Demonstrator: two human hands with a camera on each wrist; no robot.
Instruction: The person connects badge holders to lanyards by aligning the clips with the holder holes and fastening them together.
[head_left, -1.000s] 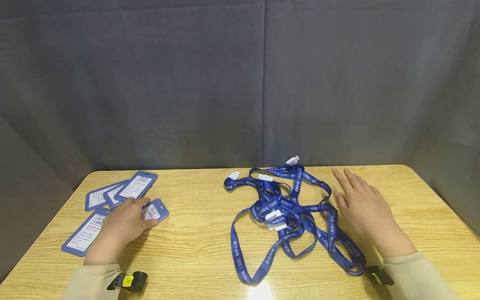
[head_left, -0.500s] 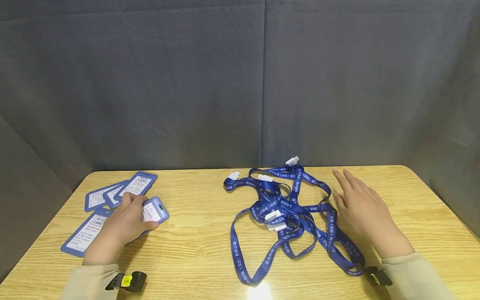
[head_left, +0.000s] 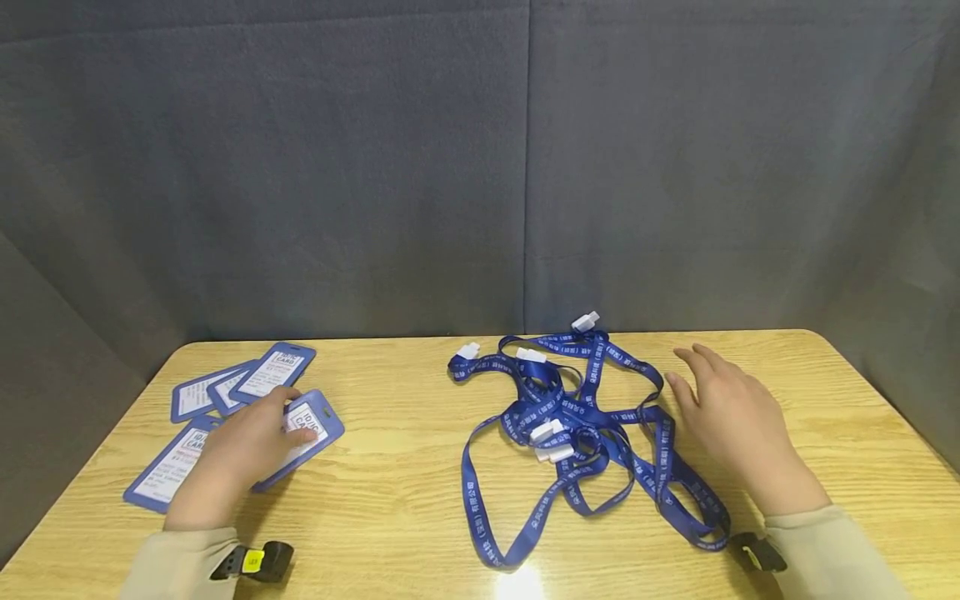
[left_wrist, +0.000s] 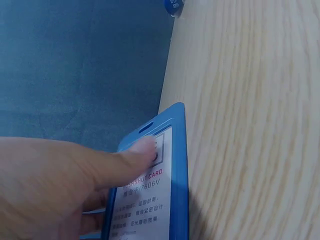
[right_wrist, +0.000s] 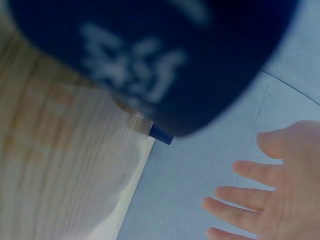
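One blue ID card holder (head_left: 318, 417) is pinched in my left hand (head_left: 251, 442), at nine o'clock on the worktop (head_left: 397, 475). My right hand (head_left: 731, 412) is loose, at three o'clock, beside the blue lanyards (head_left: 573, 410).

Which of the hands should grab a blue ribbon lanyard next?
Probably the right hand: it's empty, beside the blue printed ribbon lanyards. The left hand pinches a blue-framed rectangular card holder.

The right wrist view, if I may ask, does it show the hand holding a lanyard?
No, the right hand has its fingers spread and grips nothing.
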